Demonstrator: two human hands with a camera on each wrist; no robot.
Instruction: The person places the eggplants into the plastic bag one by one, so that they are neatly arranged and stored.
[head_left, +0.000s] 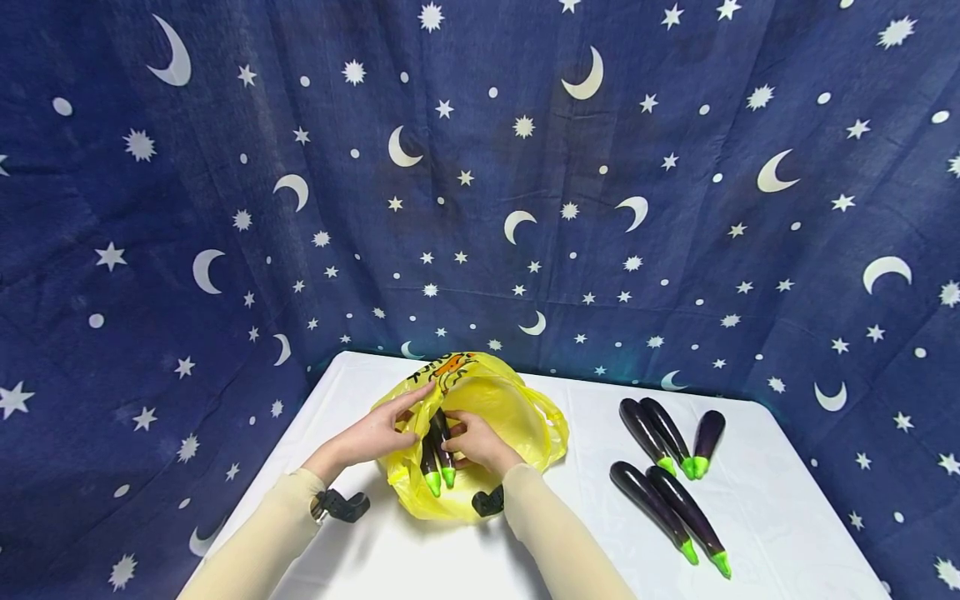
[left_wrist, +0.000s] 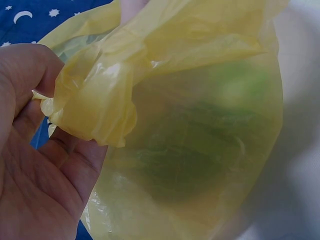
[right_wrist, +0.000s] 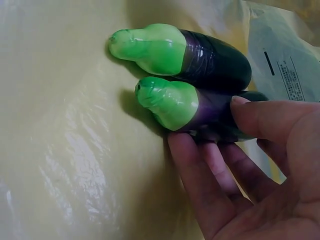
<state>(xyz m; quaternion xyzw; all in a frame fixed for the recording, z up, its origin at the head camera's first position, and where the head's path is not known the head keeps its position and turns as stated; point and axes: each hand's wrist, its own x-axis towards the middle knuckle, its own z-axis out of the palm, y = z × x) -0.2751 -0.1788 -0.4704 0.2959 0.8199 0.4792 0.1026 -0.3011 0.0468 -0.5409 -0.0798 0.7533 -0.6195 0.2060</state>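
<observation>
A yellow plastic bag (head_left: 517,408) lies on the white table with its mouth spread towards me. My left hand (head_left: 378,432) grips a bunched part of its rim at the left, thumb and fingers around the film (left_wrist: 95,100). Inside the bag are two dark purple eggplants with bright green stem ends, side by side. My right hand (head_left: 480,442) reaches in and holds the nearer eggplant (right_wrist: 172,105) between thumb and fingers. Beside it, the other eggplant (right_wrist: 215,57) rests on the bag's inner surface, stem end pointing the same way.
Several more eggplants lie on the white table (head_left: 577,517) to the right: a back group with one eggplant (head_left: 709,437) set slightly apart, and a front pair including a long eggplant (head_left: 686,512). A dark blue curtain (head_left: 465,208) with moons and stars hangs behind.
</observation>
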